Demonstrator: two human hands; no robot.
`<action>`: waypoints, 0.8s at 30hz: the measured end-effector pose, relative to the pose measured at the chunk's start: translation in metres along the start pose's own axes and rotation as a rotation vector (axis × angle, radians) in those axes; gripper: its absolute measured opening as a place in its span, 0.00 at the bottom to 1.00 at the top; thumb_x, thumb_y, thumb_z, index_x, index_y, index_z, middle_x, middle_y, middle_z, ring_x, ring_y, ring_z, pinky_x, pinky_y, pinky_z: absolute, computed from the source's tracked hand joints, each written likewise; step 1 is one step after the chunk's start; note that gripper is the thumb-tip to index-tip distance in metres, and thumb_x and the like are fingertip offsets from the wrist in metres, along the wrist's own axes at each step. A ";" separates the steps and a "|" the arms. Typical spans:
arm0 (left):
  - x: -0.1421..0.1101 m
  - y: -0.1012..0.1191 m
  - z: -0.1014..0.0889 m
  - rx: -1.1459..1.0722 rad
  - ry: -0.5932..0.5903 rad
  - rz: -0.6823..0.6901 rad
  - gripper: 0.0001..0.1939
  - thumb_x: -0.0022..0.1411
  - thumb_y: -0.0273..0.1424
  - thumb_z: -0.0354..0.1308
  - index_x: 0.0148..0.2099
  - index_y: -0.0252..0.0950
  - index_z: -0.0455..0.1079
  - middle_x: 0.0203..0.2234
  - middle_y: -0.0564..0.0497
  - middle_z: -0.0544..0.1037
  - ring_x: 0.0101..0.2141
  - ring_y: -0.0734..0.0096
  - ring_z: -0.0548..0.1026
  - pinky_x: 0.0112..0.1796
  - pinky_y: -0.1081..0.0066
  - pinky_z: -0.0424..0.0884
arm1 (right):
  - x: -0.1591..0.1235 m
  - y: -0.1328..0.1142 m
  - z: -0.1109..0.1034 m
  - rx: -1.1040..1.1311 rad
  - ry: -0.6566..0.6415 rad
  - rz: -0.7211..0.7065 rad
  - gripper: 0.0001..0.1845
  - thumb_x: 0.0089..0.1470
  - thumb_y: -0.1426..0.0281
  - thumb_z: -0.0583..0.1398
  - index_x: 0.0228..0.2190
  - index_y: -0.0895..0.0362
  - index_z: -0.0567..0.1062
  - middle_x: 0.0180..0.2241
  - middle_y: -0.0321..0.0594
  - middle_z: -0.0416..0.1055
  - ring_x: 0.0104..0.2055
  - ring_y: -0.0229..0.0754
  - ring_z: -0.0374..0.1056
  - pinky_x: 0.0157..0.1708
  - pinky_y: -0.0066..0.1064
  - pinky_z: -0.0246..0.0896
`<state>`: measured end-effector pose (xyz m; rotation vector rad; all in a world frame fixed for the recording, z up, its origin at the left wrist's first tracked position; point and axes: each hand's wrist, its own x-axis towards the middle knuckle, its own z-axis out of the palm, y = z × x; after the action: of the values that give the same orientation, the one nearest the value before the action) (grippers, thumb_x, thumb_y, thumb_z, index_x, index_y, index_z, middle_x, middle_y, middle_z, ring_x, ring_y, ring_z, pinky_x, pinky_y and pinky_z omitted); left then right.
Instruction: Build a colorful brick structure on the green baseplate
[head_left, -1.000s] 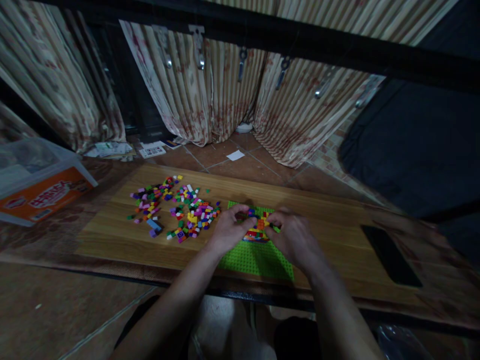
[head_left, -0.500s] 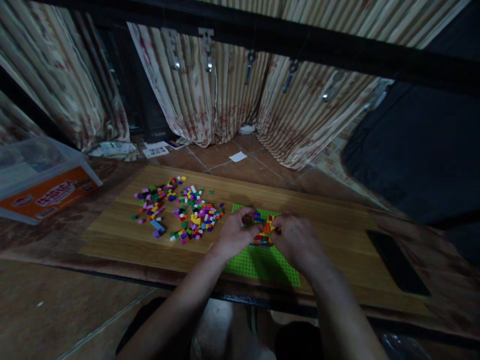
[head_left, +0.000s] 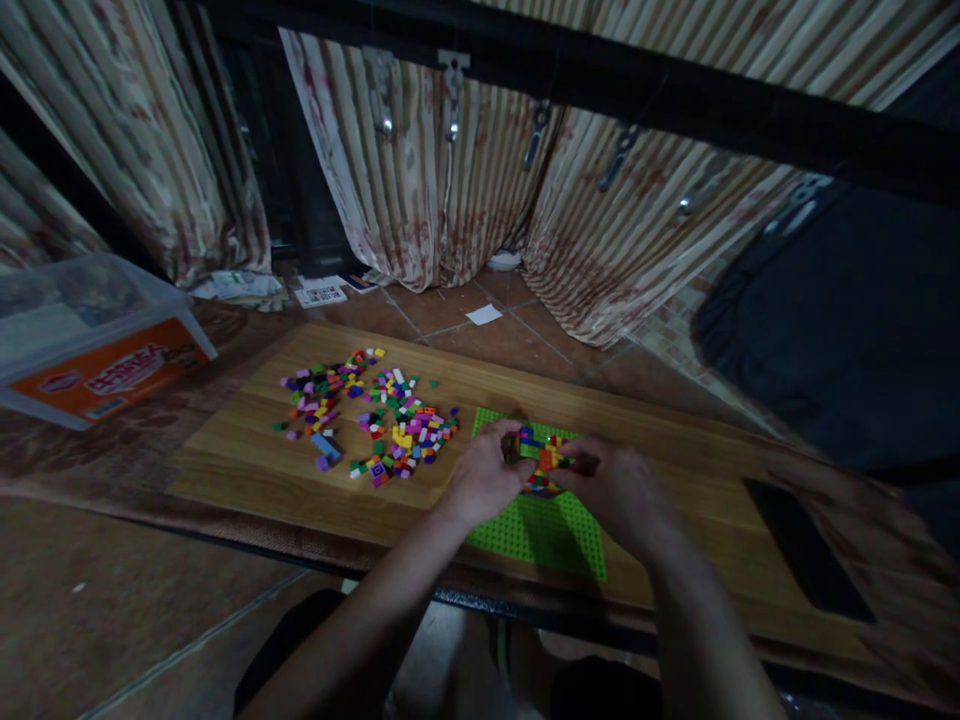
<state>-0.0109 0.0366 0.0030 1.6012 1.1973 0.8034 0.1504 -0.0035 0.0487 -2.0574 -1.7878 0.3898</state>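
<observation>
A green studded baseplate (head_left: 540, 540) lies on the wooden board, carrying a low build of toy building bricks (head_left: 550, 458) in red, orange, yellow, blue and green. My left hand (head_left: 489, 470) curls round the left side of this build, thumb at its near side and fingers behind it. At the right side, my right hand (head_left: 619, 490) has its fingers bent in a pinch against the build by the orange and yellow bricks. Its fingertips are partly hidden, so any small brick between them cannot be made out. My hands cover both ends of the build.
Loose bricks (head_left: 401, 435) in many colours lie scattered on the wooden board (head_left: 247, 450) to the left. A black flat phone-like slab (head_left: 806, 550) rests at the right. A clear plastic tub (head_left: 112, 375) with an orange label stands at the far left.
The whole scene has shifted to the right in view as my head turned. Both hands stay at the brick build; my right fingers have shifted slightly, showing more of its right side.
</observation>
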 end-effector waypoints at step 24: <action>0.001 -0.005 -0.010 0.014 0.028 0.020 0.20 0.55 0.33 0.59 0.51 0.34 0.69 0.48 0.44 0.76 0.43 0.64 0.75 0.45 0.64 0.71 | 0.008 0.020 0.015 0.796 -0.068 0.307 0.20 0.29 0.60 0.71 0.25 0.58 0.75 0.26 0.36 0.74 0.26 0.38 0.68 0.26 0.30 0.64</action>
<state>-0.0211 0.0411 0.0014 1.6211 1.2108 0.8343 0.1625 0.0033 0.0262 -1.7140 -1.0623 1.0669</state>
